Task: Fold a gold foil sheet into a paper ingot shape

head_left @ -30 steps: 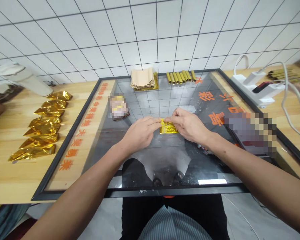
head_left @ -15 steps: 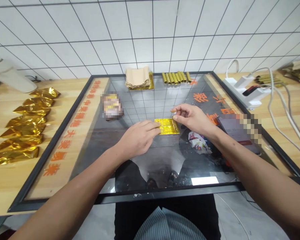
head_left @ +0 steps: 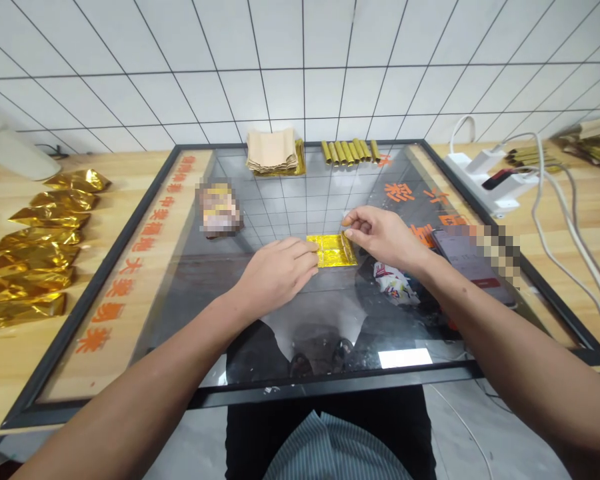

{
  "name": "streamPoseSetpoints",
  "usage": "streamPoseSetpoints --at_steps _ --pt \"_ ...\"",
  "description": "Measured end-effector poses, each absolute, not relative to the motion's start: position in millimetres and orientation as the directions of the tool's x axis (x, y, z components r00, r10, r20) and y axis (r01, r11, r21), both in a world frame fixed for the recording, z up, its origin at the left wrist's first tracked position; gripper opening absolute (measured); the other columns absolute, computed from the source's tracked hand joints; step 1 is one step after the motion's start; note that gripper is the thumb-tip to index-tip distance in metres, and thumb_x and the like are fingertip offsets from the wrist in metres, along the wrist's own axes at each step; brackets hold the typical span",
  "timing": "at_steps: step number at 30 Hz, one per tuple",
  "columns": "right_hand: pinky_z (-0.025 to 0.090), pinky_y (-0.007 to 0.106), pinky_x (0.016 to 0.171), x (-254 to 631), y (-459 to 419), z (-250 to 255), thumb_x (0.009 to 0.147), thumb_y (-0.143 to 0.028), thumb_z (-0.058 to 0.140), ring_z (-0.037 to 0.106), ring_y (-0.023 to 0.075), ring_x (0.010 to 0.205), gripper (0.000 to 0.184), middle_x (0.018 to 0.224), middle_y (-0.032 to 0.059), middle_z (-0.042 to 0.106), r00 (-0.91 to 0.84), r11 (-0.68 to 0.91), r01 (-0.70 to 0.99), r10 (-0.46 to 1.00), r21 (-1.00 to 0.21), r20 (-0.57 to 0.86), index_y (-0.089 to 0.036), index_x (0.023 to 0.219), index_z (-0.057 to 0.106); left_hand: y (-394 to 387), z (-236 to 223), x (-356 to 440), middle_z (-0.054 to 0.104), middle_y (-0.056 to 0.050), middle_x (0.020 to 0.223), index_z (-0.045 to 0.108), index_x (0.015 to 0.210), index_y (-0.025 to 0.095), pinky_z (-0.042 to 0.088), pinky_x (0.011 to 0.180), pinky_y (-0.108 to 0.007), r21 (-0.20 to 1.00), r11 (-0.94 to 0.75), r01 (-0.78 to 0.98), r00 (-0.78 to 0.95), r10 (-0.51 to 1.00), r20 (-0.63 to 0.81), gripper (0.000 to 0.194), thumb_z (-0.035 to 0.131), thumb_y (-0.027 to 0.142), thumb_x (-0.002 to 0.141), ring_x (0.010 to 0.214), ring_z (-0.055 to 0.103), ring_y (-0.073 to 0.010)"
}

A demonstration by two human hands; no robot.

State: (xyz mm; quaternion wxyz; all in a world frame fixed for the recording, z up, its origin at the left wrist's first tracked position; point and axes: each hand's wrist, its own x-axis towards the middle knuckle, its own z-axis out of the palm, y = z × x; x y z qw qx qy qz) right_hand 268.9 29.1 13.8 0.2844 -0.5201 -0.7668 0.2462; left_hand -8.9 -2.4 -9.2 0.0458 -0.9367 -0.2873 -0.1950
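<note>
A small sheet of gold foil paper lies on the glass tabletop in front of me, its right edge curled up. My left hand rests at the sheet's left side, fingers together and their tips pressing its edge down. At the curled right edge is my right hand, its thumb against the paper and its fingers bent; the index fingertip sits slightly above. Farther back lie a stack of tan-backed foil papers and a row of several rolled gold paper tubes.
Folded gold foil pieces line the wooden table at left, below a white bottle. A phone, crumpled wrapper and power strip with cables are at right. A blurred pack lies left. A black frame borders the glass.
My right hand has drawn back to the sheet's right edge, which now curls up. The left hand keeps to the left edge. The view has shifted to the right.
</note>
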Motion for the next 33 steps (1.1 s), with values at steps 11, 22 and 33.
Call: streamPoseSetpoints --at_steps 11,22,33 --pt "0.048 0.031 0.074 286.2 8.3 47.3 0.096 -0.028 0.068 0.064 0.0171 0.081 0.008 0.095 0.0028 0.069 -0.62 0.48 0.611 0.785 -0.63 -0.005 -0.023 0.093 0.073 -4.2 -7.4 -5.8 0.079 -0.007 0.127 0.077 0.108 0.018 0.059 0.093 -0.038 -0.093 -0.831 0.549 0.778 0.467 0.42 0.03 0.048 0.026 0.114 0.111 0.074 -0.0233" --pt "0.041 0.031 0.072 280.7 2.2 44.3 0.095 -0.023 0.071 0.057 0.0156 0.078 0.001 0.097 0.0024 0.067 -0.639 0.57 0.692 0.769 -0.443 -0.009 -0.022 0.096 0.071 -4.5 -9.2 -5.0 0.08 -0.008 0.125 0.075 0.106 0.015 0.061 0.09 -0.039 -0.134 -0.825 0.549 0.787 0.455 0.417 0.026 0.051 0.022 0.113 0.108 0.075 -0.025" --pt "0.032 0.031 0.064 273.4 -4.6 45.8 0.101 -0.026 0.064 0.06 0.0173 0.079 0.009 0.098 0.0032 0.067 -0.628 0.61 0.745 0.778 -0.269 0.025 -0.022 0.095 0.07 -4.6 -7.0 -0.5 0.082 -0.009 0.115 0.075 0.11 0.016 0.061 0.084 -0.039 -0.024 -0.792 0.61 0.717 0.539 0.441 0.032 0.045 0.026 0.114 0.103 0.076 -0.0244"
